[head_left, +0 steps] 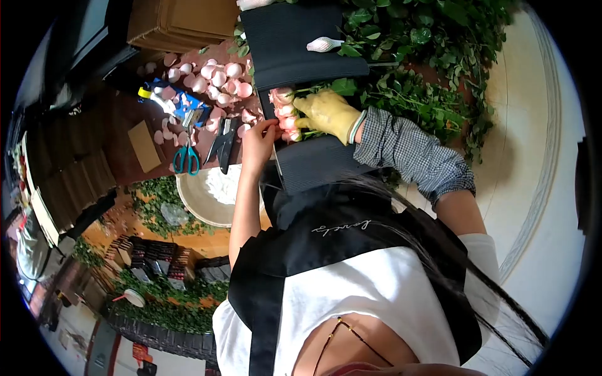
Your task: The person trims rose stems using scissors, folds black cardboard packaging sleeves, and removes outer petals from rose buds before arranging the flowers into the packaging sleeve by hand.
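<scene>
Several pink roses (286, 116) lie in a row with their heads towards the left, on a black ribbed sheet. My right hand (329, 114), in a yellow glove, rests over the stems just behind the heads, its fingers curled about the roses. My left hand (258, 145) is bare and reaches the lower rose heads from the left. Its fingertips are pinched together at the edge of a bloom; whether a single petal is between them is too small to tell. Leafy stems (407, 100) run off to the right, past the glove.
Loose pink petals (216, 81) cover the table on the left. Near them lie teal-handled scissors (186, 160), a black stapler (222, 144) and a blue box (188, 106). A bowl (188, 194) of white pieces stands below. One wrapped white-pink bud (324, 44) lies on the upper black sheet (295, 37).
</scene>
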{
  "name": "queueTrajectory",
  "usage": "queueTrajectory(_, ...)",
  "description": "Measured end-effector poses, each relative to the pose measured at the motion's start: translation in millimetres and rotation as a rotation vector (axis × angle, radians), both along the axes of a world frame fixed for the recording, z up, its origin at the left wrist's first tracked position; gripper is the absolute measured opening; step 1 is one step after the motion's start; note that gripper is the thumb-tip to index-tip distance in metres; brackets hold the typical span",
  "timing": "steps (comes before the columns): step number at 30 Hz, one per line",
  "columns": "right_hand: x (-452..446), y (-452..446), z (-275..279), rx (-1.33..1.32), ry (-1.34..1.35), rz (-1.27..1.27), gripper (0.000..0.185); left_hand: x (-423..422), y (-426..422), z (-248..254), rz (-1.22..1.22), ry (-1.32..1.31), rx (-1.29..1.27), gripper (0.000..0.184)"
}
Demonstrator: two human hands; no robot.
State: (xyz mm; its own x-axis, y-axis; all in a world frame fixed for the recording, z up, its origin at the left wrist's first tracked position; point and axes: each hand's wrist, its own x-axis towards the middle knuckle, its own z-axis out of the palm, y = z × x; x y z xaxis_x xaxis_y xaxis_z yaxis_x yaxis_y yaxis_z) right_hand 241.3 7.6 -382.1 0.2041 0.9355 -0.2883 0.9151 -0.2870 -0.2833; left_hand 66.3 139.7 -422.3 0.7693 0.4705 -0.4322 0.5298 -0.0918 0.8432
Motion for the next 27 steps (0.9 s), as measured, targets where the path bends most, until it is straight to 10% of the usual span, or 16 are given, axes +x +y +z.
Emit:
queueTrajectory(3,0.8,4.8,18.7,-0.129,0.071,0.018,0.043,-11.6,5.8,-7.9,0.045,-0.157,-0.325,0.023)
queueTrajectory(6,-2.2,1.9,9.0,-0.095,0.065,-0.055,0.043,-5.4,15.7,44.5,-0.177,-0.051,0.206,0.021)
queueTrajectory(10,-5.9,6.7,21.7,-0.23,0.002,-0.047,0.046,23.5,11.6,70.5,-0.431,-0.361,0.405,0.021)
queueTrajectory(14,-4.3,10.6,29.6,-0.341,-0.022,-0.229,0.049,30.6,-2.1,71.5,-0.679,-0.047,0.44,0.022)
queueTrajectory(20,41.9,-17.2,-21.1,0.138,0.265,-0.128,0.044,21.4,-5.6,66.4,-0.55,-0.074,0.361,0.025)
queueTrajectory(23,47.2,-12.6,-0.6,0.015,0.431,-0.123,0.042,18.6,3.4,61.4,-0.205,-0.161,-0.08,0.028)
queueTrajectory(27,39.9,-12.9,-0.8,0.013,0.382,-0.151,0.041,25.2,12.9,21.1,0.076,-0.173,0.363,0.036)
